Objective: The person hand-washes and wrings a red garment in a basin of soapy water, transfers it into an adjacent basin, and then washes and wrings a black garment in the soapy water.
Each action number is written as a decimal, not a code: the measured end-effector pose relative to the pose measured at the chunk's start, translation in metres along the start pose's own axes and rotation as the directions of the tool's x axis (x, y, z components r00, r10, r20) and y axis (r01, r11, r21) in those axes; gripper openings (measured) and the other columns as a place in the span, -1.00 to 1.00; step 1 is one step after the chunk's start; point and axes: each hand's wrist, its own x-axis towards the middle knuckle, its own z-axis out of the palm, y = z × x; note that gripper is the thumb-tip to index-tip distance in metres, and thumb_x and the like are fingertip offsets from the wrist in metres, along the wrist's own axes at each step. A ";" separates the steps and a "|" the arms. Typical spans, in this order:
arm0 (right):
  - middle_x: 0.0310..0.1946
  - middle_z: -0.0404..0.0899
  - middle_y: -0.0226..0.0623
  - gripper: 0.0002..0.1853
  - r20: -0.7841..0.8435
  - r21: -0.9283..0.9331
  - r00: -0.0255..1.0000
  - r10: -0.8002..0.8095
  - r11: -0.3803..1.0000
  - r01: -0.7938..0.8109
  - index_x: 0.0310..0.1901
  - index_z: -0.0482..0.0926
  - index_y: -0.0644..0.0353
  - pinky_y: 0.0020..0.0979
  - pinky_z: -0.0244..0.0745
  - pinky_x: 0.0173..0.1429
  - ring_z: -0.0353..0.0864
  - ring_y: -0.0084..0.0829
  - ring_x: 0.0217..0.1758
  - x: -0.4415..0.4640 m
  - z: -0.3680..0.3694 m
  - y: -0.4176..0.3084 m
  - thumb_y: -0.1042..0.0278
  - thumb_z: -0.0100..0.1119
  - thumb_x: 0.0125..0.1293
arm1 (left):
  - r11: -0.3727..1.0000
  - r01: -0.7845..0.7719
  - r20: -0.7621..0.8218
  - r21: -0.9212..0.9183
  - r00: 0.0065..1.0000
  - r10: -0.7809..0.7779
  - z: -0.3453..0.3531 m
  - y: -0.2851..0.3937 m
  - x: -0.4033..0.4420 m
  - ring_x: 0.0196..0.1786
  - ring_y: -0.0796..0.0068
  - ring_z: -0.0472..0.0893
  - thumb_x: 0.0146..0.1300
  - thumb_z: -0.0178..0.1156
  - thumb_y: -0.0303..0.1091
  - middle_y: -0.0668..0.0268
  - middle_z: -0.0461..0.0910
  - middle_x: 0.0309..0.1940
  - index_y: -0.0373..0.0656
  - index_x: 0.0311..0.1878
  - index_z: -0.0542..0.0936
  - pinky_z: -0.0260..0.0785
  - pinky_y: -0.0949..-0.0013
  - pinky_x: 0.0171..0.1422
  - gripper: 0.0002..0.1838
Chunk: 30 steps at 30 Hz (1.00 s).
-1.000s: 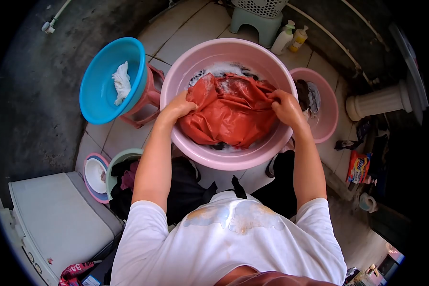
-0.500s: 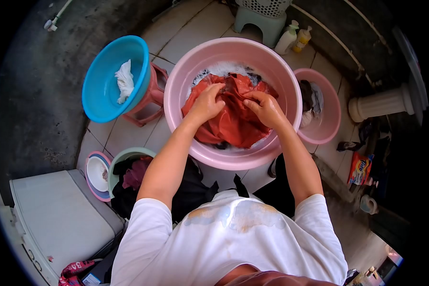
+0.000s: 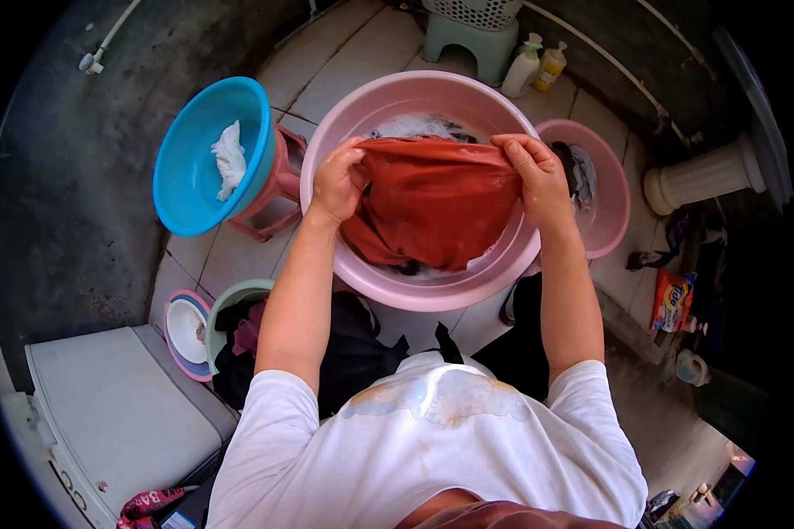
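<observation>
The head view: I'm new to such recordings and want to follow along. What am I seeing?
No machine: a person works with bare hands, seen from a camera worn on their head, looking forward and down. The left hand and right hand grip a red cloth, spread between them over a large pink basin with suds inside. On the left, a blue basin holding a white cloth rests on a stool; on the right, a smaller pink basin holds other cloths. Two bottles stand on the tiled floor.

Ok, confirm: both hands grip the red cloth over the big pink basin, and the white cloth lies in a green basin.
Wrong colour: the head view shows the white cloth in a blue basin. The left hand and right hand do grip the red cloth over the big pink basin.
</observation>
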 end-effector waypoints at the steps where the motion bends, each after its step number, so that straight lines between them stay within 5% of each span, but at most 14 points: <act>1: -0.36 0.52 -0.49 -0.81 0.002 -0.069 0.999 -0.037 0.997 0.037 -0.19 0.55 0.29 -0.65 0.34 -0.11 0.43 -0.70 -0.24 -0.002 0.001 -0.006 0.35 0.06 0.29 | 0.994 -0.043 0.032 -0.104 0.998 0.046 -0.001 0.002 0.000 -0.12 0.40 0.53 0.16 -0.14 -0.41 0.22 0.56 -0.22 -0.27 -0.15 0.49 0.34 0.38 0.04 -0.73; 6: -0.33 0.54 -0.41 -0.70 0.124 -0.333 0.992 -0.027 0.941 0.067 -0.15 0.55 0.27 -0.57 0.38 -0.13 0.46 -0.63 -0.25 -0.008 0.001 -0.001 0.28 0.26 0.13 | 0.979 -0.078 -0.012 -0.188 0.997 0.077 -0.006 0.014 0.002 -0.09 0.31 0.52 0.17 -0.17 -0.37 0.13 0.56 -0.20 -0.30 -0.15 0.48 0.32 0.27 0.12 -0.70; 8: -0.34 0.54 -0.32 -0.60 0.175 -0.574 0.984 -0.024 0.810 0.122 -0.13 0.55 0.22 -0.49 0.39 -0.11 0.49 -0.52 -0.27 -0.011 0.004 0.003 0.22 0.35 0.01 | 0.970 -0.089 -0.025 -0.227 0.996 0.086 -0.009 0.014 0.002 -0.08 0.31 0.52 0.16 -0.14 -0.39 0.15 0.56 -0.21 -0.29 -0.15 0.48 0.32 0.28 0.10 -0.72; 10: -0.22 0.53 -0.20 -0.67 0.352 -0.843 0.936 0.009 0.438 0.312 -0.23 0.57 0.24 -0.41 0.36 -0.05 0.50 -0.30 -0.19 -0.013 0.004 0.013 0.24 0.34 -0.01 | 0.963 -0.128 -0.034 -0.238 0.992 0.124 -0.014 0.016 0.003 -0.09 0.32 0.52 0.16 -0.13 -0.39 0.15 0.56 -0.21 -0.29 -0.15 0.48 0.32 0.28 0.10 -0.73; 13: -0.13 0.52 -0.17 -0.75 0.303 -0.900 0.950 -0.071 0.306 0.310 -0.32 0.55 0.29 -0.38 0.36 -0.03 0.49 -0.26 -0.10 -0.011 -0.004 0.025 0.30 0.29 0.03 | 0.951 -0.244 -0.080 -0.190 0.969 0.233 -0.021 0.025 0.003 -0.09 0.33 0.52 0.17 -0.11 -0.40 0.16 0.56 -0.21 -0.28 -0.14 0.47 0.33 0.28 0.09 -0.74; 14: -0.13 0.52 -0.17 -0.75 0.304 -0.900 0.950 -0.074 0.304 0.312 -0.32 0.55 0.29 -0.38 0.36 -0.03 0.49 -0.26 -0.10 -0.008 -0.006 0.025 0.30 0.29 0.03 | 0.940 -0.315 -0.119 -0.127 0.946 0.301 -0.024 0.029 0.003 -0.09 0.33 0.52 0.17 -0.11 -0.41 0.17 0.56 -0.20 -0.28 -0.13 0.47 0.33 0.29 0.08 -0.75; 16: -0.08 0.50 -0.16 -0.82 0.134 -0.667 0.984 -0.113 0.725 0.174 -0.40 0.52 0.29 -0.40 0.34 0.00 0.48 -0.29 -0.03 -0.003 -0.007 0.019 0.35 0.24 0.08 | 0.938 -0.335 -0.115 -0.088 0.939 0.325 -0.020 0.035 -0.001 -0.10 0.36 0.51 0.19 -0.12 -0.41 0.19 0.55 -0.21 -0.27 -0.14 0.46 0.33 0.31 0.07 -0.75; 18: 0.09 0.40 -0.15 -0.85 0.105 -0.597 0.991 -0.081 0.792 0.128 -0.37 0.50 0.27 -0.45 0.28 0.10 0.41 -0.37 0.10 -0.002 -0.006 0.016 0.38 0.21 0.12 | 0.948 -0.315 -0.211 -0.043 0.931 0.299 -0.013 0.034 -0.003 -0.12 0.41 0.51 0.18 -0.10 -0.42 0.24 0.55 -0.24 -0.25 -0.17 0.47 0.33 0.38 0.06 -0.78; 21: 0.28 0.14 -0.08 -0.71 0.155 -0.011 0.986 -0.055 0.998 0.057 -0.18 0.41 0.26 -0.45 0.14 0.26 0.21 -0.41 0.26 -0.002 0.003 0.025 0.41 0.24 0.09 | 0.974 -0.214 -0.140 0.069 0.965 0.222 0.004 0.017 0.002 -0.19 0.50 0.52 0.15 -0.05 -0.45 0.30 0.54 -0.29 -0.24 -0.22 0.49 0.35 0.48 -0.03 -0.82; 25: 0.24 0.18 -0.07 -0.24 0.306 -0.246 0.944 -0.123 0.948 0.203 0.20 0.17 0.31 -0.38 0.13 0.31 0.18 -0.28 0.31 -0.012 0.038 0.033 0.31 0.35 -0.01 | 0.899 -0.036 0.161 0.436 0.986 -0.038 0.050 -0.022 -0.003 -0.16 0.57 0.48 0.14 0.01 -0.45 0.32 0.53 -0.25 -0.26 -0.15 0.52 0.30 0.52 -0.02 -0.78; 26: 0.14 0.34 -0.12 -0.33 0.331 -0.503 0.910 -0.248 0.770 0.393 0.18 0.25 0.27 -0.39 0.21 0.25 0.31 -0.29 0.23 -0.014 0.041 0.032 0.33 0.32 0.02 | 0.833 -0.044 0.194 0.551 0.978 -0.077 0.060 -0.024 -0.007 -0.13 0.56 0.47 0.14 0.02 -0.45 0.30 0.52 -0.22 -0.28 -0.12 0.52 0.28 0.51 0.02 -0.76; 28: -0.05 0.50 -0.17 -0.50 0.275 -0.556 0.952 -0.134 0.786 0.271 0.07 0.40 0.22 -0.40 0.30 0.14 0.46 -0.32 0.05 -0.009 0.035 0.018 0.37 0.27 0.07 | 0.761 -0.259 0.323 0.595 0.944 0.069 0.049 -0.016 -0.001 -0.01 0.54 0.43 0.18 0.00 -0.43 0.30 0.46 -0.09 -0.24 -0.01 0.47 0.24 0.48 0.10 -0.70; 29: -0.21 0.56 -0.29 -0.64 0.165 -0.559 0.976 -0.143 0.801 0.212 -0.02 0.48 0.18 -0.43 0.36 0.02 0.52 -0.43 -0.11 -0.009 0.035 0.013 0.40 0.23 0.11 | 0.917 -0.051 0.255 0.395 0.965 -0.056 0.045 -0.013 -0.001 0.05 0.51 0.39 0.17 0.03 -0.41 0.27 0.39 0.00 -0.24 0.09 0.39 0.20 0.44 0.16 -0.62; 30: -0.23 0.55 -0.36 -0.67 0.149 -0.427 0.983 -0.108 0.890 0.162 -0.04 0.48 0.20 -0.51 0.37 -0.02 0.49 -0.55 -0.16 -0.004 0.030 0.012 0.38 0.22 0.13 | 0.900 -0.063 0.238 0.432 0.970 -0.046 0.035 -0.009 0.001 0.15 0.47 0.32 0.17 0.05 -0.38 0.19 0.33 0.09 -0.23 0.20 0.28 0.17 0.39 0.23 -0.50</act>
